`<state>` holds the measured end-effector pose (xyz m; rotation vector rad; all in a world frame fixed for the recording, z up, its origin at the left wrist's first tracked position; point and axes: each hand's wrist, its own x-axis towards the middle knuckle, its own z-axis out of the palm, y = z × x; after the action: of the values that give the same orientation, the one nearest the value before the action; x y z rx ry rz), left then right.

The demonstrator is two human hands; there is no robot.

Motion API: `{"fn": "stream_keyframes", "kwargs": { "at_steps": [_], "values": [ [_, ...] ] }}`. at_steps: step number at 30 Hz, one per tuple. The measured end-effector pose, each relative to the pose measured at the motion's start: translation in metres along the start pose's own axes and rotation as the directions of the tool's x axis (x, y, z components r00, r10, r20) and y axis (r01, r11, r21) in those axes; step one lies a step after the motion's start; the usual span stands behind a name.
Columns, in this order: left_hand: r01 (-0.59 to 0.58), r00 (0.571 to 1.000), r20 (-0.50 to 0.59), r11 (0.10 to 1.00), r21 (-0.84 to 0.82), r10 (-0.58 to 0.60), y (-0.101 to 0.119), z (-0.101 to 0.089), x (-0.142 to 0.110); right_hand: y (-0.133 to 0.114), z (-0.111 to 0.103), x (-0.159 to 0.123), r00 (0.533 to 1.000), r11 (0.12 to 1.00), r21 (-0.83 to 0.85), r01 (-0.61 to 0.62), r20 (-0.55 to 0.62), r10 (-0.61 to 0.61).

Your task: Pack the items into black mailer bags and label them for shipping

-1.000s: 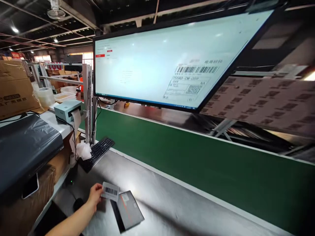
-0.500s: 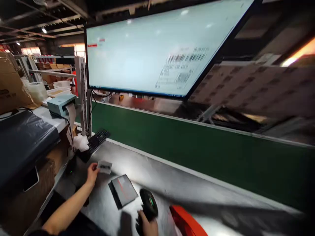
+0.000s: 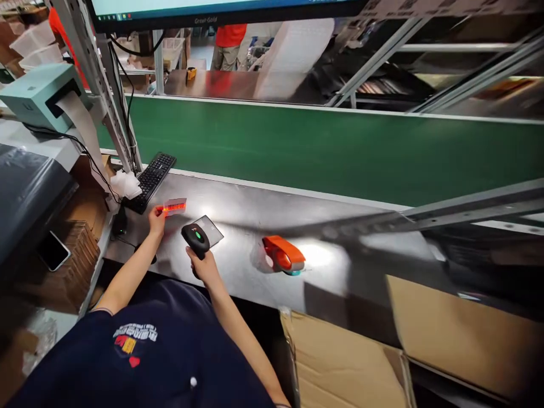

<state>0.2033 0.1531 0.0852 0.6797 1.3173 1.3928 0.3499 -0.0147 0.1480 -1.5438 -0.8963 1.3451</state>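
My left hand (image 3: 157, 221) pinches the edge of a small white barcode label (image 3: 175, 207) above the metal table. A red scan line falls across the label's bars. In my right hand (image 3: 207, 266) is a black handheld barcode scanner (image 3: 196, 239), its green light lit and its head turned toward the label. Partly behind the scanner lies a flat grey packet (image 3: 211, 229) on the table. An orange tape dispenser (image 3: 284, 253) rests farther right, apart from both hands.
A black keyboard (image 3: 156, 173) and crumpled white paper (image 3: 126, 185) lie at the table's back left. Beyond runs a green conveyor belt (image 3: 263, 133). A pale blue label printer (image 3: 40, 93) stands left. An open cardboard box (image 3: 344, 357) sits at the front right. A person in orange (image 3: 229, 35) stands behind.
The view has tilted down. My right hand has brought the scanner left and up, nearer the label, partly covering the packet. A red scan line now shows on the label.
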Motion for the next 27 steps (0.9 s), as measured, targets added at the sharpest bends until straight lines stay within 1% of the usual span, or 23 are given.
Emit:
{"fn": "stream_keyframes", "kwargs": {
  "at_steps": [4,8,13,15,18,21,24,25,26,27],
  "values": [
    [0.039,0.999,-0.03,0.999,-0.008,-0.039,-0.009,-0.006,-0.006,0.018,-0.014,-0.021,0.997,0.997,0.011,-0.075,0.011,0.075],
    [0.058,0.998,-0.038,0.998,-0.001,-0.058,-0.016,-0.012,-0.015,0.035,-0.034,-0.037,0.992,0.992,0.058,-0.115,-0.047,0.118],
    [0.08,0.997,-0.024,0.997,0.02,-0.08,-0.026,-0.013,-0.023,0.04,-0.056,-0.045,0.984,0.971,0.19,-0.144,-0.081,0.162],
    [0.085,0.996,-0.012,0.996,0.031,-0.085,-0.029,-0.011,-0.025,0.039,-0.061,-0.045,0.983,0.973,0.176,-0.15,-0.075,0.166],
    [0.083,0.996,0.007,0.995,0.047,-0.084,-0.033,-0.006,-0.029,0.036,-0.062,-0.042,0.99,0.988,0.085,-0.131,-0.043,0.135],
    [0.068,0.997,0.023,0.996,0.055,-0.069,-0.035,0.001,-0.034,0.032,-0.055,-0.037,0.996,0.996,0.015,-0.091,-0.019,0.091],
    [0.057,0.997,0.043,0.997,0.059,-0.059,-0.036,0.007,-0.038,0.03,-0.049,-0.026,0.997,0.997,0.01,-0.073,0.0,0.073],
    [0.055,0.997,0.048,0.997,0.058,-0.058,-0.035,0.008,-0.039,0.032,-0.05,-0.021,0.997,0.997,0.011,-0.077,-0.002,0.077],
    [0.054,0.997,0.048,0.997,0.058,-0.057,-0.035,0.009,-0.039,0.034,-0.053,-0.014,0.996,0.997,0.011,-0.08,-0.029,0.081],
    [0.054,0.997,0.043,0.997,0.056,-0.057,-0.034,0.01,-0.038,0.038,-0.06,-0.006,0.993,0.997,0.0,-0.083,-0.086,0.083]
  ]
}}
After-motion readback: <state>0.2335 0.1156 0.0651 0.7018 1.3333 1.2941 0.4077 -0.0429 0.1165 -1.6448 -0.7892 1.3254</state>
